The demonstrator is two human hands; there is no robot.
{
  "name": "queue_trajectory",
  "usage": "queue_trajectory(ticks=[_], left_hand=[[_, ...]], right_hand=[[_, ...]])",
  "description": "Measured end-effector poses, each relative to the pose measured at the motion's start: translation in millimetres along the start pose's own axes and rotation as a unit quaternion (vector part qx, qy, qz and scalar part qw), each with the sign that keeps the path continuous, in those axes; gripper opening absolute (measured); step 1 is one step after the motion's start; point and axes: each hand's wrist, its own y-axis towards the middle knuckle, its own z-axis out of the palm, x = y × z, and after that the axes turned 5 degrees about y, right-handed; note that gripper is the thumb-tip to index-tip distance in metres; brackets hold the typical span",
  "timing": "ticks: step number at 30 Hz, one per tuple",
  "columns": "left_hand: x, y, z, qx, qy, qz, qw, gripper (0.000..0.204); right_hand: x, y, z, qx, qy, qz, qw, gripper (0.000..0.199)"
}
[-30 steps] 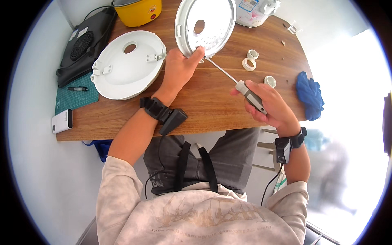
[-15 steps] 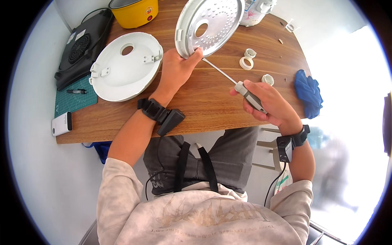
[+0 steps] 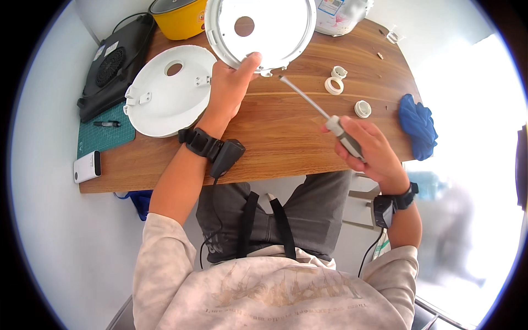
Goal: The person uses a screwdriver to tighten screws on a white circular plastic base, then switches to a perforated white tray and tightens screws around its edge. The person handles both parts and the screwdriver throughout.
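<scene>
My left hand (image 3: 231, 85) grips the lower edge of a round white lid part (image 3: 278, 38), thumb on its rim. The lid part is held up above the table, its pale inner face and off-centre round hole toward me. In my right hand (image 3: 371, 148) is a screwdriver (image 3: 347, 142) with a grey and white handle. Its metal tip points up and left, just short of the lid part's lower rim and apparently apart from it. A larger white lid shell (image 3: 151, 113) with small hinge clips lies on the table beside my left wrist.
White plastic rings (image 3: 334, 86) and a round cap (image 3: 362, 109) lie right of centre. A blue cloth (image 3: 417, 126) is at the right edge. Farther back stand a yellow pot (image 3: 184, 27) and a white appliance (image 3: 338, 22). Leftward are a black fan-grilled unit (image 3: 91, 91), green mat (image 3: 88, 132) and power bank (image 3: 87, 168).
The lid part has turned from its dimpled metal face to its white side and shifted left. The screwdriver tip has come away from its rim, my right hand moving slightly right and down.
</scene>
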Motion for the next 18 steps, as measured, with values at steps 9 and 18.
queue_trajectory(ticks=[9, 18], left_hand=[[0.8, -5.3, 6.4, 0.032, -0.004, -0.005, 0.999, 0.038], [-0.4, -5.3, 6.5, 0.028, 0.003, 0.000, 1.000, 0.038]], right_hand=[[-11.7, 13.7, 15.1, -0.043, -0.035, -0.026, 0.998, 0.043], [-16.0, 16.1, 16.7, -0.033, -0.005, -0.028, 0.999, 0.045]])
